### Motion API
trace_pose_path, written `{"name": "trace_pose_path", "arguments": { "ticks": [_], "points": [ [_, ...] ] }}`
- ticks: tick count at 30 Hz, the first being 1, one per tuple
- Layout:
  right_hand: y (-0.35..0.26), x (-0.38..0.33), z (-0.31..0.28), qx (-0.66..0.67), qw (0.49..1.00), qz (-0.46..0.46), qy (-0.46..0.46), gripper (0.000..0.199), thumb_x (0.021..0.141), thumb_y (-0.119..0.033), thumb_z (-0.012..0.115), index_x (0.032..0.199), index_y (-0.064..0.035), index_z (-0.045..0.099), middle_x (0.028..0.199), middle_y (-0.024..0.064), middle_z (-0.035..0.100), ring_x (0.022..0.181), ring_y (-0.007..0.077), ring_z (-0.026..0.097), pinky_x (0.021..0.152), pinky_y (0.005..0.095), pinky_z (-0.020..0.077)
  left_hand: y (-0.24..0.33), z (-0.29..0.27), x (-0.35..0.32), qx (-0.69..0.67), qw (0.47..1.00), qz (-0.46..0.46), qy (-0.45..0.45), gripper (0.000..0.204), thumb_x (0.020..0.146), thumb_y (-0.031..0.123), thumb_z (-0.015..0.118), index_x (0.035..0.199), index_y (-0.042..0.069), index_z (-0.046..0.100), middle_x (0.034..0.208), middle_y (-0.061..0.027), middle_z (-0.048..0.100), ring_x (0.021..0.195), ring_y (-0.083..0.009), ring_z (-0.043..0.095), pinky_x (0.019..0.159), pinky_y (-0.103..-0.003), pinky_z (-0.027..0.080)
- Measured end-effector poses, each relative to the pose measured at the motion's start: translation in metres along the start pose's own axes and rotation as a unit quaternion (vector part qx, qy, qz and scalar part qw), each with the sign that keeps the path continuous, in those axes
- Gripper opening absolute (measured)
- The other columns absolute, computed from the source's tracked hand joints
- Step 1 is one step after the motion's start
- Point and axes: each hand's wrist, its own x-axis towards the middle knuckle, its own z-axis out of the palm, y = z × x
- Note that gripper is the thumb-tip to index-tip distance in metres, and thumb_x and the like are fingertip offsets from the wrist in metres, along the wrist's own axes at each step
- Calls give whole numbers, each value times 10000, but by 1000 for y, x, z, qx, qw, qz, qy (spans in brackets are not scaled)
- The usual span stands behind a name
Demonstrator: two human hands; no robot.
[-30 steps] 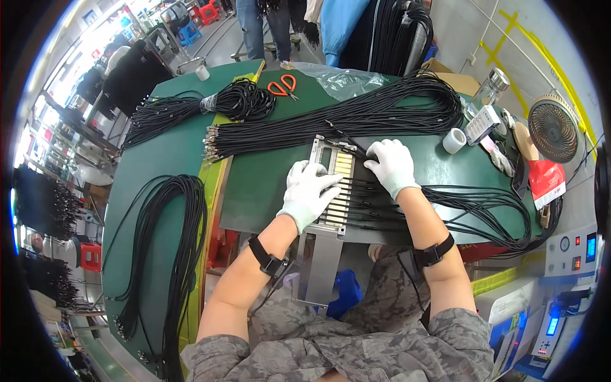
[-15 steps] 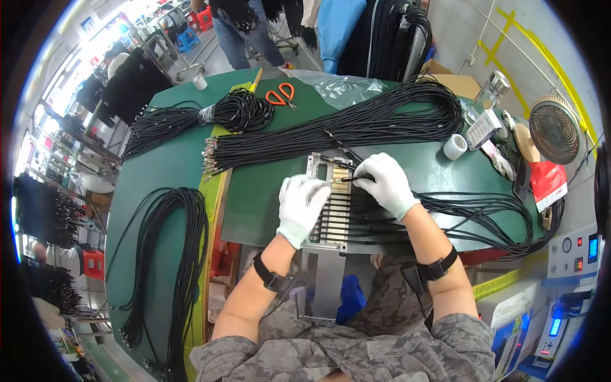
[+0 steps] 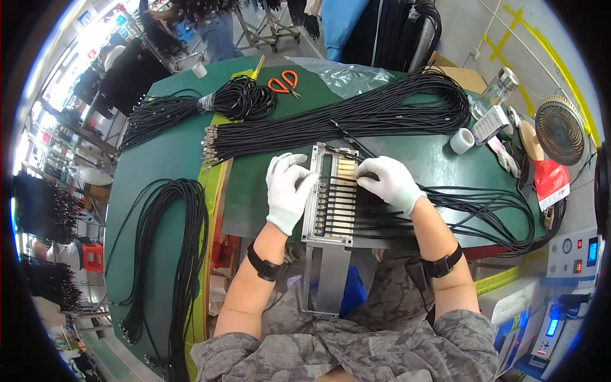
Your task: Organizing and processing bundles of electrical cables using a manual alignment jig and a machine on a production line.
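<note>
Metal jig [image 3: 332,210] sat at the near edge of the green table [image 3: 165,159], right in front of the person, its lower plate hanging past the table edge. Jig was a flat silvery frame with a row of slots, thin black cables [image 3: 484,210] laid across them side by side, running off to the right; a pale yellow strip showed near the top slots.

Left hand [image 3: 289,191], white glove, lay flat on the jig's left rail, fingers spread loosely, gripping nothing. Right hand [image 3: 388,181], also gloved, rested on the cables at the jig's upper right, fingers curled narrow on one cable; could not tell if it was pinched.

Versus half a second before: left hand had shifted up and left onto the rail, right hand stayed about where it was. One second before, both hands had sat higher, at the jig's top.

Further out: long bundle of black cables [image 3: 356,121] lay across the table behind the jig, a tied coil [image 3: 235,99] at far left, orange scissors [image 3: 284,81] beside it, a tape roll [image 3: 462,141] to the right, loose cable loop [image 3: 172,254] down the left side.
</note>
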Motion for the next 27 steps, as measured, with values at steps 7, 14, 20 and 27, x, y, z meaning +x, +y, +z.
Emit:
{"name": "trace_pose_path", "arguments": {
  "ticks": [7,14,20,27],
  "points": [
    [-1,-1,9,-62,994,-90,19,193,739,-183,695,917,-117,658,789,63,654,796,272,599,754,370,466,-9,12,-5,-26,998,-51,-10,152,754,148,705,700,43,609,1031,-105,647,1063,-278,538,947,-392,392],
    [2,1,7,-81,992,-86,35,131,745,-192,682,857,-125,670,765,57,651,799,266,595,751,364,461,-9,13,-5,-24,998,-58,-11,162,782,160,691,707,43,608,1011,-110,655,1027,-286,552,919,-377,408],
    [2,-3,0,-105,991,-64,49,65,760,-200,650,782,-148,683,735,43,648,802,262,592,748,375,457,-11,16,-3,-29,998,-63,-10,128,849,172,619,853,51,660,1006,-107,661,972,-284,577,952,-399,392],
    [2,-4,-5,-118,991,-52,23,65,759,-193,649,792,-152,686,747,36,648,812,257,587,760,365,452,-16,17,-5,-25,997,-63,-21,188,902,176,539,968,58,669,955,-88,669,922,-275,593,998,-413,365]
  ]
}}
